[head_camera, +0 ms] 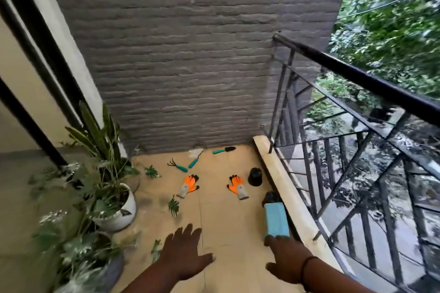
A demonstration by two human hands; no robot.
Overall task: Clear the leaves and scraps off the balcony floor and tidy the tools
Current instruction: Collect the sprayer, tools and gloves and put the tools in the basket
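My left hand (pixel 183 251) hovers spread and empty at lower centre; my right hand (pixel 285 257) touches the pale blue ribbed cylinder (pixel 276 220), its grip unclear. Green leaf scraps (pixel 173 204) lie mid-floor; the cylinder could roll.

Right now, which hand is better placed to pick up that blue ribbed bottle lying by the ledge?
The right hand. Its fingers already reach the near end of the blue ribbed bottle, which lies along the ledge on that side. The left hand hovers open over bare floor nearer the fallen green leaves.
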